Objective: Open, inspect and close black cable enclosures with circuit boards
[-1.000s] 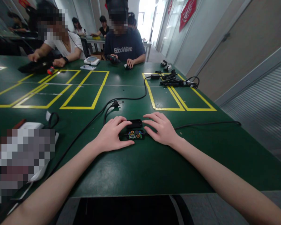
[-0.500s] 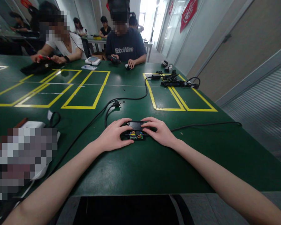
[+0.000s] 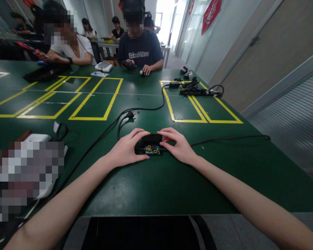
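A black plastic cover [image 3: 152,139] is held upright or tilted between my two hands, just behind an open power adapter's green circuit board [image 3: 151,150]. Copper-wound coils show on the board, which lies in a dark case on the green table. My left hand [image 3: 126,147] curls around the left side, fingertips at the cover's top left and thumb by the board's front edge. At the cover's right end, the fingers and thumb of my right hand [image 3: 178,146] close on it. Black cable runs out on both sides of the adapter, partly hidden by my hands.
A black plug [image 3: 130,115] and its cable lie behind my left hand. Bundled black adapters and cables [image 3: 198,91] sit at the back right among yellow tape outlines [image 3: 189,121]. A white power strip [image 3: 38,138] stands at left. Two co-workers work across the table.
The cover has tipped, so its smooth grey face no longer shows. My left fingers have shifted to its top edge. The co-worker at left has moved a red-handled tool leftward and up.
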Demonstrator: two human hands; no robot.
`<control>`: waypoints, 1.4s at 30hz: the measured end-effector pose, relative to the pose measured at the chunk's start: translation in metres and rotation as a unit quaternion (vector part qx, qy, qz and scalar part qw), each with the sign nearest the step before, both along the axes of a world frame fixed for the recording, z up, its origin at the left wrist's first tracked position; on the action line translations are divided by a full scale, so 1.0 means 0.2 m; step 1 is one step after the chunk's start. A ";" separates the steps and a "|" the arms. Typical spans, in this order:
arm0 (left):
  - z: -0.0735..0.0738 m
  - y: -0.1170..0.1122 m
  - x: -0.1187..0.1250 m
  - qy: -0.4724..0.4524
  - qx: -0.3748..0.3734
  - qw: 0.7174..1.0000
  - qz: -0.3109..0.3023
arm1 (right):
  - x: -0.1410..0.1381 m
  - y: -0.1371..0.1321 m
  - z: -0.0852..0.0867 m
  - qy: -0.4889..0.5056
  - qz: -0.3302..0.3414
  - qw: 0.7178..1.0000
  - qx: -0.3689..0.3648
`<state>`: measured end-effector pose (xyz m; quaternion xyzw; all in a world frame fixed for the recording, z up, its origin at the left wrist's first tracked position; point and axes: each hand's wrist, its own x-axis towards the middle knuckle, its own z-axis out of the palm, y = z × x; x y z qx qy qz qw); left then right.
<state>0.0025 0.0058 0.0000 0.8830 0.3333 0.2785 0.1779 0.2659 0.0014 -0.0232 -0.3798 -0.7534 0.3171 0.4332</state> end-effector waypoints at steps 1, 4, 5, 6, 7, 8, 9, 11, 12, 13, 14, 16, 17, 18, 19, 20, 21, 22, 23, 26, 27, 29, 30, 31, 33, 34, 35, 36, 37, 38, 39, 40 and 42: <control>0.00 0.00 0.00 0.000 -0.001 1.000 0.002 | 0.00 0.00 0.00 -0.003 -0.002 1.000 0.005; 0.00 0.00 0.00 0.001 0.001 1.000 0.004 | 0.00 0.00 0.00 -0.008 -0.005 1.000 0.005; 0.00 0.00 0.00 0.001 0.004 1.000 0.004 | 0.00 0.00 0.00 -0.011 -0.005 1.000 0.002; 0.01 -0.01 0.00 0.002 0.005 1.000 0.004 | 0.00 0.00 0.00 -0.015 -0.006 1.000 0.000; 0.01 -0.01 0.00 0.004 0.007 1.000 0.004 | 0.00 0.00 0.00 -0.019 -0.006 1.000 -0.002; 0.01 -0.01 0.00 0.007 0.009 1.000 0.004 | 0.00 0.00 0.00 -0.022 -0.006 1.000 -0.003; 0.01 -0.01 0.00 0.009 0.010 1.000 0.004 | 0.00 0.00 0.01 -0.024 -0.005 1.000 -0.004; 0.01 -0.01 0.00 0.012 0.015 1.000 0.004 | 0.00 0.00 0.01 -0.026 -0.004 1.000 -0.008; 0.01 -0.01 0.00 0.012 0.016 1.000 0.003 | 0.00 0.00 0.01 -0.027 -0.004 1.000 -0.009; 0.02 -0.01 0.00 0.012 0.017 1.000 0.003 | 0.00 0.00 0.01 -0.028 -0.004 1.000 -0.008; 0.02 -0.01 0.00 0.013 0.017 1.000 0.003 | 0.00 0.00 0.02 -0.029 -0.004 1.000 -0.008; 0.01 -0.01 0.00 0.015 0.017 1.000 0.003 | 0.00 0.00 0.02 -0.031 -0.003 1.000 -0.002; 0.01 -0.01 0.00 0.016 0.016 1.000 0.004 | 0.00 -0.01 0.02 -0.031 -0.002 1.000 0.001; 0.02 -0.01 0.00 0.016 0.016 1.000 0.004 | 0.00 -0.01 0.02 -0.031 -0.002 1.000 0.004; 0.02 -0.01 0.00 0.015 0.015 1.000 0.004 | 0.00 -0.01 0.02 -0.031 -0.001 1.000 0.005; 0.02 -0.01 0.00 0.014 0.015 1.000 0.002 | 0.00 -0.01 0.02 -0.031 0.000 0.999 0.007; 0.02 -0.01 0.01 0.011 0.014 1.000 0.002 | 0.00 -0.01 0.03 -0.032 0.002 0.999 0.008; 0.02 -0.02 0.01 0.008 0.013 1.000 0.000 | 0.00 -0.01 0.03 -0.032 0.005 0.999 0.011; 0.03 -0.02 0.01 0.003 0.012 1.000 -0.001 | 0.00 -0.02 0.04 -0.033 0.006 0.999 0.015; 0.04 -0.02 0.02 -0.009 0.006 1.000 -0.012 | 0.01 -0.02 0.07 -0.035 0.016 0.999 0.026; 0.04 -0.02 0.02 -0.006 0.005 1.000 -0.018 | 0.01 -0.03 0.07 -0.038 0.022 0.999 0.026; 0.05 -0.02 0.02 0.011 0.008 0.999 -0.035 | 0.01 -0.03 0.09 -0.047 0.037 0.998 0.027; 0.05 -0.02 0.03 0.019 0.011 0.999 -0.043 | 0.01 -0.04 0.10 -0.051 0.045 0.997 0.032; 0.05 -0.02 0.03 0.025 0.014 0.998 -0.048 | 0.01 -0.04 0.10 -0.054 0.051 0.996 0.040; 0.06 -0.02 0.03 0.021 0.019 0.998 -0.051 | 0.01 -0.04 0.10 -0.061 0.061 0.994 0.064; 0.06 -0.02 0.03 0.015 0.020 0.999 -0.048 | 0.01 -0.03 0.10 -0.068 0.065 0.993 0.077; 0.06 -0.02 0.03 0.009 0.020 0.999 -0.044 | 0.01 -0.03 0.09 -0.078 0.069 0.991 0.089; 0.05 -0.02 0.03 0.005 0.019 0.999 -0.041 | 0.01 -0.03 0.09 -0.092 0.074 0.988 0.101; 0.05 -0.02 0.02 0.001 0.018 0.999 -0.038 | 0.01 -0.03 0.08 -0.108 0.079 0.985 0.111; 0.05 -0.02 0.02 -0.004 0.018 0.999 -0.036 | 0.01 -0.02 0.08 -0.125 0.083 0.981 0.121; 0.05 -0.02 0.02 -0.010 0.016 0.999 -0.035 | 0.01 -0.02 0.07 -0.142 0.084 0.978 0.129; 0.04 -0.02 0.02 -0.017 0.015 0.999 -0.035 | 0.01 -0.02 0.06 -0.156 0.083 0.974 0.138; 0.03 -0.02 0.03 -0.026 0.017 0.999 -0.037 | 0.00 -0.03 0.06 -0.187 0.074 0.967 0.157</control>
